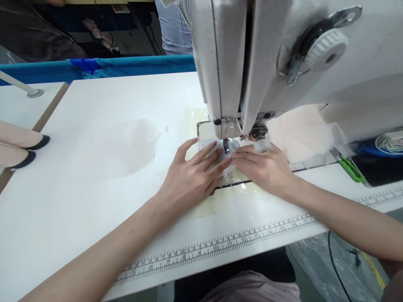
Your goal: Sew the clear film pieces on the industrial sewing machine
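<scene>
A small piece of sheer white fabric lies on the needle plate, partly hidden under my fingers. Over it stands the presser foot of a white sewing machine. My left hand rests palm down to the left of the foot, its fingers spread on the fabric. To the right of the foot, my right hand has its fingers pressed together, with the thumb and fingertips at the fabric's edge. Both hands' fingertips nearly meet in front of the foot.
Pale sheer fabric pieces lie left and right. Green-handled snips sit by a dark tray. A printed ruler follows the table's front edge. Two pale, black-ended objects lie far left. A person in a striped shirt is behind.
</scene>
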Motion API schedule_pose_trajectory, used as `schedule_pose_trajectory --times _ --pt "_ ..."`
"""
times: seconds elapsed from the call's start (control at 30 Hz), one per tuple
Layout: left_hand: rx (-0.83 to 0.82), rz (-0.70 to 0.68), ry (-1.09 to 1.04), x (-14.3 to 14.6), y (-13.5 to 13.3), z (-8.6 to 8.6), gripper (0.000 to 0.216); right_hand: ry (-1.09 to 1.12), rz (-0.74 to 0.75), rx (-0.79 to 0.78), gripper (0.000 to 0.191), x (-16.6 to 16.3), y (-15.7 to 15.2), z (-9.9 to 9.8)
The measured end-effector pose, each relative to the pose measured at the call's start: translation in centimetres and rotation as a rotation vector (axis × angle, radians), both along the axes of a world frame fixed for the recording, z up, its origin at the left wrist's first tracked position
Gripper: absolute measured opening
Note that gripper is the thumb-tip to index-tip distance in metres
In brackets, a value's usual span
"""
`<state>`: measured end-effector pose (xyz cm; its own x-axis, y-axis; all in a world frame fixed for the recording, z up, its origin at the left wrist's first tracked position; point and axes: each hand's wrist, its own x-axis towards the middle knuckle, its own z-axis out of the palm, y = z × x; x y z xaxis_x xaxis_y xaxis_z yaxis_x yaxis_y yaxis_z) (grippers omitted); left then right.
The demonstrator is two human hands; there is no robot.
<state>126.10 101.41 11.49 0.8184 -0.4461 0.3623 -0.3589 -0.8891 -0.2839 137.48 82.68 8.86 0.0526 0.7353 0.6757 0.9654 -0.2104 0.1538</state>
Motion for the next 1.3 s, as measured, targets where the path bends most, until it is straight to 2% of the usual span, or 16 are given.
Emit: schedule_pose_trajectory --times 0.17,0.37,0.8,1.3 --pt "-0.013 -0.008 -0.04 0.7 0.6 -0.2 0.03 -0.016 -0.023 -0.006 0.027 0.3 0.4 -0.2" --pt "0.033 -0.064 -0.093 0.0 -0.1 0.2 0.029 0.024 -0.006 -0.002 0.017 0.0 0.1 -0.4" --pt "-0.048 -0.069 -0.051 -0.2 -0.1 0.0 0.027 0.012 -0.055 -0.018 0.022 -0.3 -0.1 -0.3" --pt "-0.109 -0.055 -0.018 0.6 0.3 -0.3 0.027 -0.005 -0.143 -0.128 0.03 -0.3 0.0 0.1"
